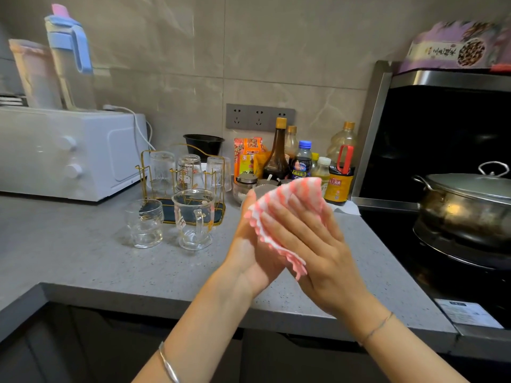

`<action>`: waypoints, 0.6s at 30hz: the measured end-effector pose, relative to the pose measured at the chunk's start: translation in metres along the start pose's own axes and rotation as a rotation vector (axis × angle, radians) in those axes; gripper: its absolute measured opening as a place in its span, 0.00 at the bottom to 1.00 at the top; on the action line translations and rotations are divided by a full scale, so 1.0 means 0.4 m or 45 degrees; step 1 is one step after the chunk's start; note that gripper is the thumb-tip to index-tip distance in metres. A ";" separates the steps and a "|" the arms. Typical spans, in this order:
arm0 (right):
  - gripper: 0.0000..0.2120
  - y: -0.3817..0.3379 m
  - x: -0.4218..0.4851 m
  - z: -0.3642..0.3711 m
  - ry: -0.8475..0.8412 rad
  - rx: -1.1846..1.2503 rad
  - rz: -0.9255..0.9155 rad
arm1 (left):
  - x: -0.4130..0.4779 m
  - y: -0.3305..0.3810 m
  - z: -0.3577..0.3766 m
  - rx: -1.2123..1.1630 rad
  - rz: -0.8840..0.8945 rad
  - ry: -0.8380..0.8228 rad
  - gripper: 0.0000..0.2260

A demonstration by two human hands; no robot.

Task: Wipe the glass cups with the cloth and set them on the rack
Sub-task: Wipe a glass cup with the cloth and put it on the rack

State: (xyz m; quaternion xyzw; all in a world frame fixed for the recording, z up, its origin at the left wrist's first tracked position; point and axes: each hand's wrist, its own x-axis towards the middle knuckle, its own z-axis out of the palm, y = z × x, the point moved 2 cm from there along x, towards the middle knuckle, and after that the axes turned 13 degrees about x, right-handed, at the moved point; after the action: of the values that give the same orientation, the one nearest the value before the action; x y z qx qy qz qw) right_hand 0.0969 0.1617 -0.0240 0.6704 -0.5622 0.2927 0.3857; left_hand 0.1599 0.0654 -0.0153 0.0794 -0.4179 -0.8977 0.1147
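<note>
Left hand (249, 244) and right hand (318, 244) press the soft, light cloth (293, 192) between straight fingers (287, 217). The glass cup (145, 222) and glass mug (195, 217), left of the fingers, look slippery and breakable; hold their sides.

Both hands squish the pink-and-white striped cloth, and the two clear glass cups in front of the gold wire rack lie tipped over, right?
No. The head view shows the clear handled glass cup and the clear round glass cup standing upright in front of the gold wire rack. The left hand and right hand do squish the pink-and-white striped cloth.
</note>
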 end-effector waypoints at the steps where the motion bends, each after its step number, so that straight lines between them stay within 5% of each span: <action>1: 0.24 0.002 -0.003 0.000 0.007 0.012 0.023 | -0.003 0.003 0.002 0.003 0.018 0.014 0.25; 7: 0.20 -0.010 -0.040 0.025 -0.015 -0.031 -0.031 | 0.003 0.030 -0.009 0.043 -0.054 0.057 0.39; 14: 0.32 -0.011 0.010 0.023 -0.032 -0.060 0.096 | 0.012 0.003 -0.001 0.087 0.062 -0.035 0.36; 18: 0.33 -0.028 -0.001 0.037 -0.072 0.230 0.202 | 0.015 0.003 -0.014 0.043 0.056 -0.012 0.33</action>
State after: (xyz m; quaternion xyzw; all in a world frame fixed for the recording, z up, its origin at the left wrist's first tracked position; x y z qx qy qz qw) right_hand 0.1070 0.1502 -0.0345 0.6638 -0.5956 0.3525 0.2834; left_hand 0.1555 0.0589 -0.0181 0.0679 -0.4353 -0.8881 0.1312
